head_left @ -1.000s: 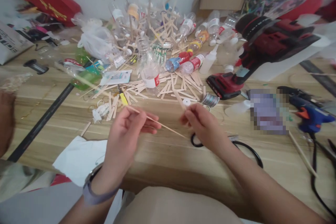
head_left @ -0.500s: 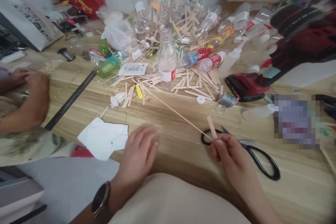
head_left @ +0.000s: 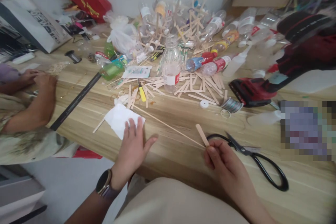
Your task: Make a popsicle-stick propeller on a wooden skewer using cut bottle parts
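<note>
My left hand (head_left: 133, 143) lies with spread fingers on the right part of a white paper sheet (head_left: 115, 120). A wooden stick (head_left: 99, 125) pokes out from the sheet's left edge. My right hand (head_left: 220, 157) pinches a flat wooden stick (head_left: 202, 134) that points up and left, together with the end of a long thin strip (head_left: 168, 124). That strip runs up and left across the table toward the loose sticks. Black-handled scissors (head_left: 244, 151) lie partly open just beyond and to the right of my right hand.
A clear bottle (head_left: 171, 66) stands among scattered flat sticks (head_left: 189, 84). Other bottles, a yellow-handled tool (head_left: 142, 93), a wire spool (head_left: 232, 105) and a red power tool (head_left: 252, 91) surround it. Another person's arms (head_left: 44, 101) rest at the left by a black bar (head_left: 78, 99).
My left hand has come down onto the white sheet with fingers spread, and the sheet has shifted up and right. My right hand keeps its pinch on the stick, which leans further left.
</note>
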